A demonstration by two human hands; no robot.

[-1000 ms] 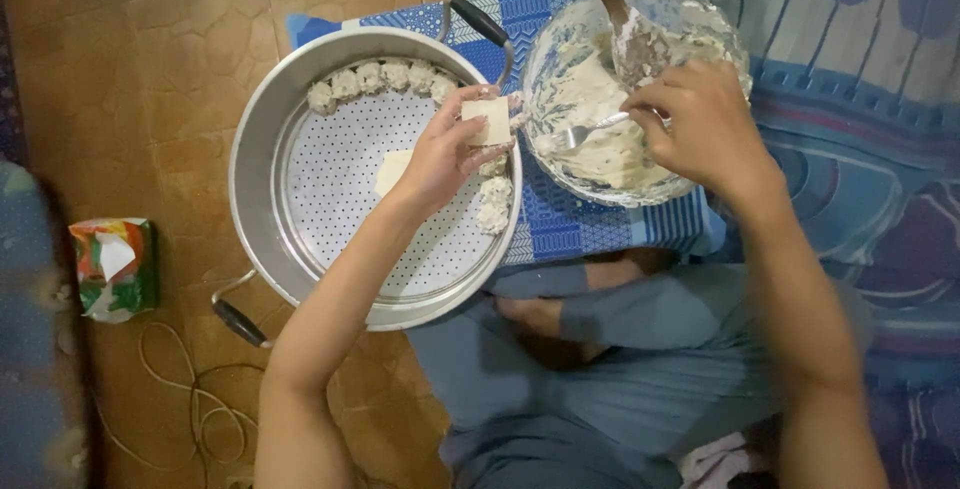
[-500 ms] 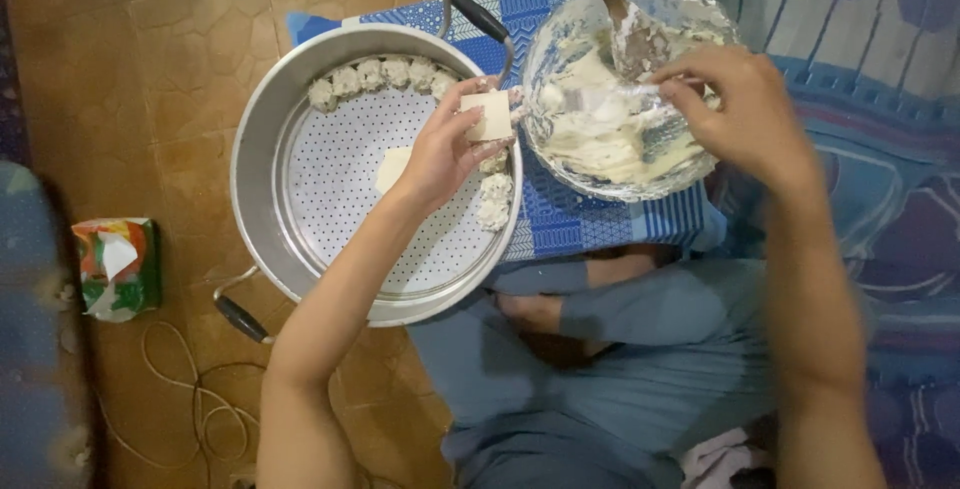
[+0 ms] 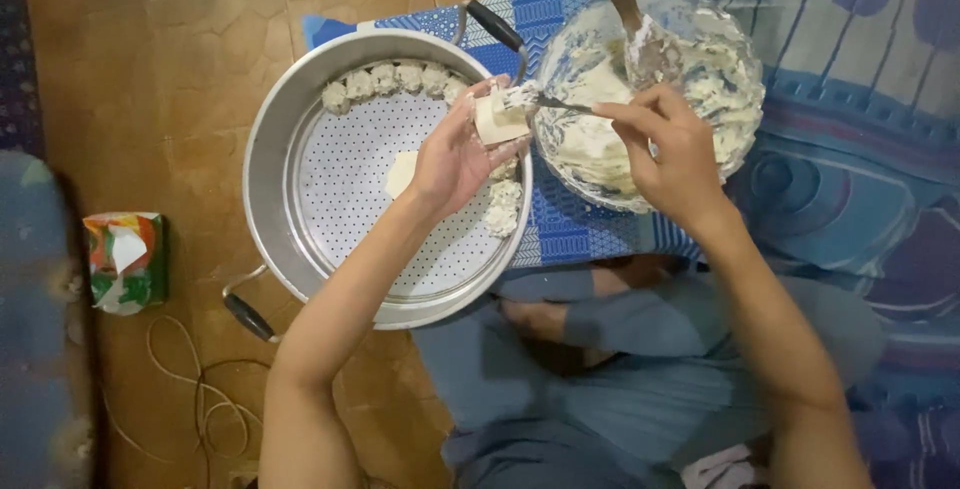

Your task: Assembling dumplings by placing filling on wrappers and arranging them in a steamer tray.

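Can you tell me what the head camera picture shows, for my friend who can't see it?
A person's left hand holds a small square wrapper over a big metal steamer pot, while the right hand brings a fork of pale filling onto it. A glass bowl of filling sits beside the pot, and finished dumplings line its rim.

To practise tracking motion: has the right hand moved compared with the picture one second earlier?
Yes. The right hand has shifted leftward across the glass bowl, bringing its fork to the wrapper in the left hand.

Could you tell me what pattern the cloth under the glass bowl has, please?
The cloth has a blue and white geometric pattern, best seen in the head view.
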